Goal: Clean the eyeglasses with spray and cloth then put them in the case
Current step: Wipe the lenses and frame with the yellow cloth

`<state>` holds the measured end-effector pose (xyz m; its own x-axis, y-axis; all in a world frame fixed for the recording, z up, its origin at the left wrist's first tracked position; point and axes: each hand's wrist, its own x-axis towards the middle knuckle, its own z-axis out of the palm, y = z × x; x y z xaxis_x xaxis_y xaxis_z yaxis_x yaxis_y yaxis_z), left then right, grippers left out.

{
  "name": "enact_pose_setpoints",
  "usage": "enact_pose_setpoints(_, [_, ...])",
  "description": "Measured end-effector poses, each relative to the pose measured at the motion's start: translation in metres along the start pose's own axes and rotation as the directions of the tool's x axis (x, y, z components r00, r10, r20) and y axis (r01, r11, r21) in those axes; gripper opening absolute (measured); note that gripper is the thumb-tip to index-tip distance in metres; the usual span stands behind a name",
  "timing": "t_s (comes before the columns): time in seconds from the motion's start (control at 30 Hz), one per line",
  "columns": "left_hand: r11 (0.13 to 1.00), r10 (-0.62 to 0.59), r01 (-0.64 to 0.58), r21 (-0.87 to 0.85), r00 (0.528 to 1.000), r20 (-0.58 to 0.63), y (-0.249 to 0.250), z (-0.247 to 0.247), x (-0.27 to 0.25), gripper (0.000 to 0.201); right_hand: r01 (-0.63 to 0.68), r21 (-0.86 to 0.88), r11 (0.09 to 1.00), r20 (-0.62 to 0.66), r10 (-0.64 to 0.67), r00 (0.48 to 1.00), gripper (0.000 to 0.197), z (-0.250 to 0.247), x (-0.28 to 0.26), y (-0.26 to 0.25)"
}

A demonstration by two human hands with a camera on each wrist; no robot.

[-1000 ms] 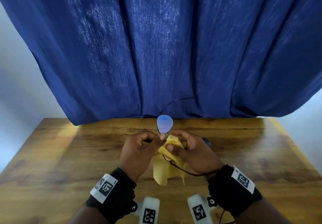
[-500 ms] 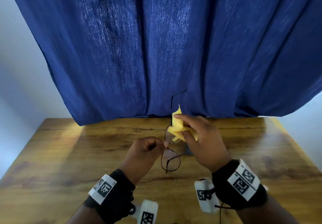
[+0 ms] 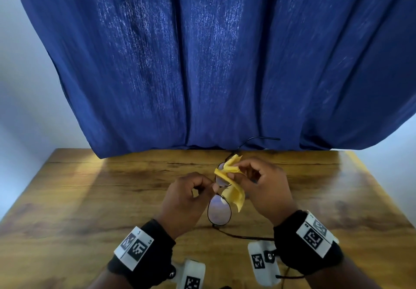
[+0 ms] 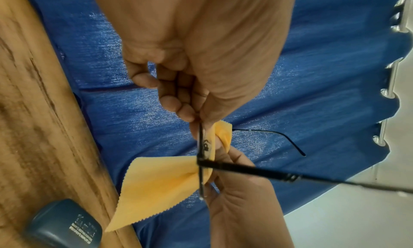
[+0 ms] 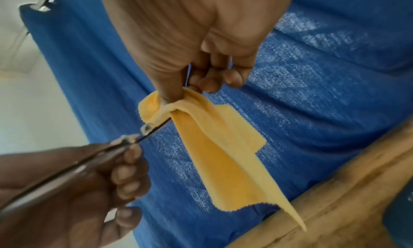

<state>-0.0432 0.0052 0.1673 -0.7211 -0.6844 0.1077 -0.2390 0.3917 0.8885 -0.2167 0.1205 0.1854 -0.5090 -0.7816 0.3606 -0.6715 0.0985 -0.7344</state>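
Observation:
Thin dark-framed eyeglasses (image 3: 219,212) hang above the wooden table (image 3: 90,198), one lens near me, the other farther away. My left hand (image 3: 211,186) pinches the frame at the bridge between thumb and forefinger (image 4: 185,112). A yellow cloth (image 3: 234,195) is folded over the far lens, and my right hand (image 3: 236,171) pinches it there between thumb and fingers (image 5: 170,92). The cloth's loose end (image 5: 234,172) hangs down. One temple arm (image 4: 268,174) sticks out sideways. A dark blue case (image 4: 62,225) lies on the table below the hands. No spray bottle shows.
A blue curtain (image 3: 213,63) hangs behind the table's far edge. White walls (image 3: 27,120) stand at both sides. A thin cord (image 3: 243,235) runs from the glasses toward my right wrist.
The glasses have turned so one lens now hangs toward me. My right hand, after lifting away with the cloth, has come back and wrapped it over the far lens.

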Motion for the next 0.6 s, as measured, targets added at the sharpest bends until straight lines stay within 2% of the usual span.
enact_pose_setpoints(0.1, [0.999,0.009,-0.009,0.039,1.000,-0.016,0.002,0.003,0.000,0.018,0.067,-0.010,0.998,0.105,-0.066,0.992,0.011,-0.001,-0.004,0.000])
enact_pose_setpoints(0.17, [0.995,0.045,-0.043,0.092,0.999,-0.019,0.005,0.007,0.000,0.018,-0.047,0.028,0.999,0.053,0.046,0.998,0.019,-0.006,-0.001,0.008])
enact_pose_setpoints(0.23, [0.989,0.073,-0.071,0.129,0.997,-0.013,0.010,0.012,-0.001,0.019,-0.242,0.055,0.969,0.025,0.241,0.970,0.030,-0.010,0.004,0.014])
enact_pose_setpoints(0.27, [0.988,0.075,-0.073,0.139,0.997,-0.010,0.012,0.015,-0.001,0.020,-0.297,0.037,0.954,0.050,0.295,0.954,0.030,-0.010,0.006,0.015])
enact_pose_setpoints(0.37, [0.986,0.067,-0.063,0.153,0.998,-0.017,0.012,0.019,0.002,0.020,-0.305,0.035,0.952,0.146,0.297,0.944,0.023,-0.010,0.004,0.018])
enact_pose_setpoints(0.43, [0.988,0.056,-0.052,0.148,0.998,-0.024,0.010,0.021,0.005,0.016,-0.295,0.102,0.950,0.187,0.273,0.944,0.018,-0.013,0.003,0.021])
enact_pose_setpoints(0.5, [0.988,0.048,-0.045,0.146,0.999,-0.018,0.010,0.022,0.007,0.014,-0.372,0.232,0.899,0.246,0.316,0.916,0.009,-0.016,0.003,0.025])
enact_pose_setpoints(0.6, [0.986,0.051,-0.048,0.160,0.999,-0.016,0.011,0.022,0.009,0.014,-0.493,0.361,0.792,0.322,0.390,0.862,0.012,-0.018,0.004,0.025])
